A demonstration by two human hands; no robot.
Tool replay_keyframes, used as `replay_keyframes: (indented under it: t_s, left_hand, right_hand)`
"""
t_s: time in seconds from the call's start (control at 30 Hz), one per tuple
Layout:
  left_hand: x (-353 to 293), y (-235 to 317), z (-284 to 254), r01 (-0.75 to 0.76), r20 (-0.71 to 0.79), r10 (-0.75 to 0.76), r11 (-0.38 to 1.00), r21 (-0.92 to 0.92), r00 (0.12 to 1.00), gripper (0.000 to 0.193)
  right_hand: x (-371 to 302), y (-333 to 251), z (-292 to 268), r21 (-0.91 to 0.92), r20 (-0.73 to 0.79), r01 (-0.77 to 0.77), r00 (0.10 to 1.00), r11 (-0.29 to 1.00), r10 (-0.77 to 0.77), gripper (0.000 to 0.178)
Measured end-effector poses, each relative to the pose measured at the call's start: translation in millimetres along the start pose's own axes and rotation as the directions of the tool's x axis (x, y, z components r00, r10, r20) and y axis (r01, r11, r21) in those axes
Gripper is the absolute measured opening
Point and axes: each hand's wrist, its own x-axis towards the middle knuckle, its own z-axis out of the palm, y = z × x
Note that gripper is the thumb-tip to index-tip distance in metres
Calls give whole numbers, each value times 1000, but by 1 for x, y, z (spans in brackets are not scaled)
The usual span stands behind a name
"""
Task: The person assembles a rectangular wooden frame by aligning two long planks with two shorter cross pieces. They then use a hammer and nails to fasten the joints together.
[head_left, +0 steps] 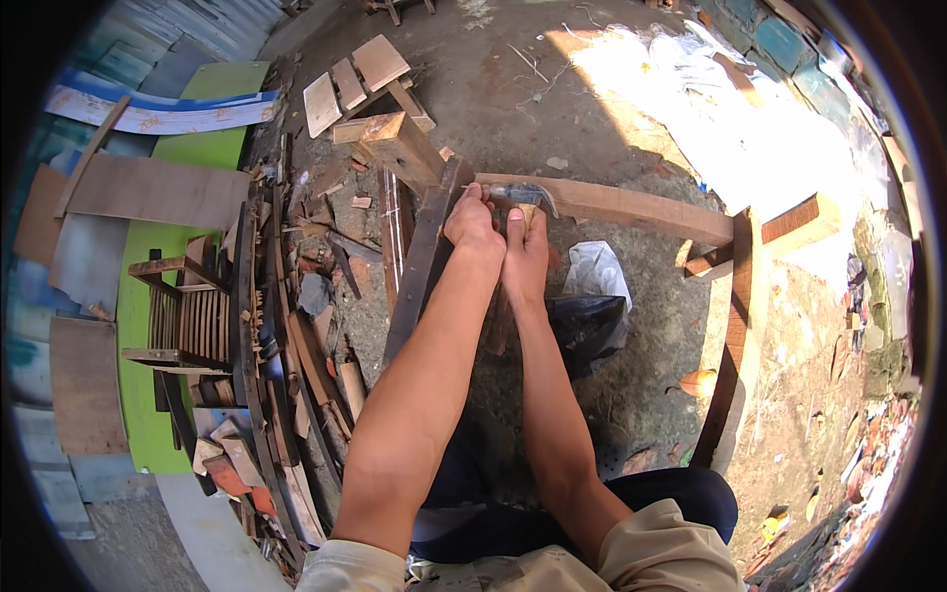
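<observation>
My right hand [526, 259] is closed round the wooden handle of a claw hammer, its thumb laid along the handle. The hammer's metal head [521, 193] sits just beyond the fingers, its curved claw to the right. My left hand [475, 223] is closed right beside it, its fingertips pinched against the dark upright beam [434, 252]; whatever they pinch is too small to make out. That beam is part of a wooden frame, joined near my hands to a long crossbar [621, 209]. The crossbar runs right to another post [742, 306].
Scrap wood [296, 395] is heaped along the left, with a slatted wooden piece [192, 316] on it. A slatted wooden item [360, 84] stands beyond the frame. A black plastic bag [589, 331] and a white bag [595, 266] lie under the crossbar. White sheeting [720, 109] covers sunlit ground at far right.
</observation>
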Motion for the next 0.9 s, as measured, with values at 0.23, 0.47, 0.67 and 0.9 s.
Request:
replay_keyframes:
  t_s: [0.23, 0.47, 0.67, 0.9]
  left_hand:
    - [-11, 3, 0, 25, -5, -25, 998, 53, 1000, 13]
    - [-17, 21, -20, 0, 187, -86, 908, 420, 979, 17]
    - [-51, 77, -64, -764, 897, 323, -482, 430, 301, 15]
    - [3, 62, -44, -679, 982, 183, -714, 168, 50, 25]
  right_hand:
    - [-2, 1, -2, 87, -28, -128, 991, 988, 131, 26]
    - [2, -28, -14, 535, 178, -460, 881, 708, 438, 27]
    - [-11, -26, -27, 540, 164, -512, 843, 669, 513, 22]
    - [-30, -22, -17, 621, 100, -423, 878, 661, 468, 25]
